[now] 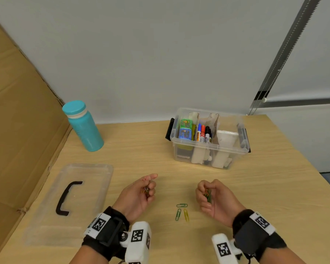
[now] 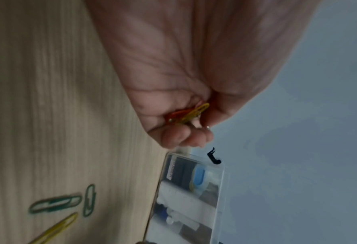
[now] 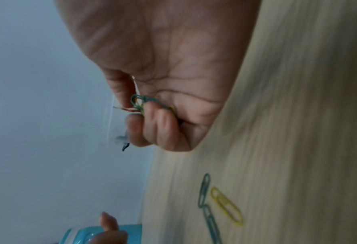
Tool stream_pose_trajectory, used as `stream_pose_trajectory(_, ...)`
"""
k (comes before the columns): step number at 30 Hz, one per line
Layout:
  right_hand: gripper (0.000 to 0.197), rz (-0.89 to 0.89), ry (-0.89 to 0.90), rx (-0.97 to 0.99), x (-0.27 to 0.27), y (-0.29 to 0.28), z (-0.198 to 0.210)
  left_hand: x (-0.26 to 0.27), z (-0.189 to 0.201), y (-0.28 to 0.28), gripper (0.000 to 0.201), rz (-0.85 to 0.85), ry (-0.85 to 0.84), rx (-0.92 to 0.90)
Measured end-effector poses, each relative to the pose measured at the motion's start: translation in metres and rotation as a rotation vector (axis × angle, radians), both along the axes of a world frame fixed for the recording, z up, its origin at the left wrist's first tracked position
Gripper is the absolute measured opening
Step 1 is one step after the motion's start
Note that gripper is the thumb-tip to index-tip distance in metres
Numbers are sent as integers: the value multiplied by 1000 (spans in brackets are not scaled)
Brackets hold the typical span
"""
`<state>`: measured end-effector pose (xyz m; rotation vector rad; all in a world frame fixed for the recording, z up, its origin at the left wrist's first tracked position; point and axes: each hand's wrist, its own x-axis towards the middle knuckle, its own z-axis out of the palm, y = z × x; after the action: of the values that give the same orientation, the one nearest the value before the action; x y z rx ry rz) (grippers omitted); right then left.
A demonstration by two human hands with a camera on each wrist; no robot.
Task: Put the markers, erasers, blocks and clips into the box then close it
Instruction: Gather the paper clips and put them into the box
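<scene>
Clips fill both my hands: my left hand (image 1: 139, 193) curls around a red and yellow bunch (image 2: 187, 113), and my right hand (image 1: 213, 197) grips a green bunch (image 3: 144, 102). Between my hands three loose clips (image 1: 182, 212) lie on the table (image 1: 141, 149), two green and one yellow. Farther away stands the open box (image 1: 210, 155) with markers (image 1: 204, 133) inside. Its lid (image 1: 74, 202) lies flat at my left, near a teal bottle (image 1: 84, 126).
</scene>
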<state>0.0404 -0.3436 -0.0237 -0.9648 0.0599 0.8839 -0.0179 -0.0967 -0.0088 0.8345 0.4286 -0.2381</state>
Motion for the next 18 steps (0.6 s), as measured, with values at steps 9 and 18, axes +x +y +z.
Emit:
stream_pose_trajectory(9, 26, 278, -664, -1024, -30, 4, 6, 2, -20, -41, 20, -649, -141, 1198)
stream_pose_trajectory(18, 27, 456, -937, -1618, -53, 52, -4, 6, -25, -59, 23, -837, -203, 1656)
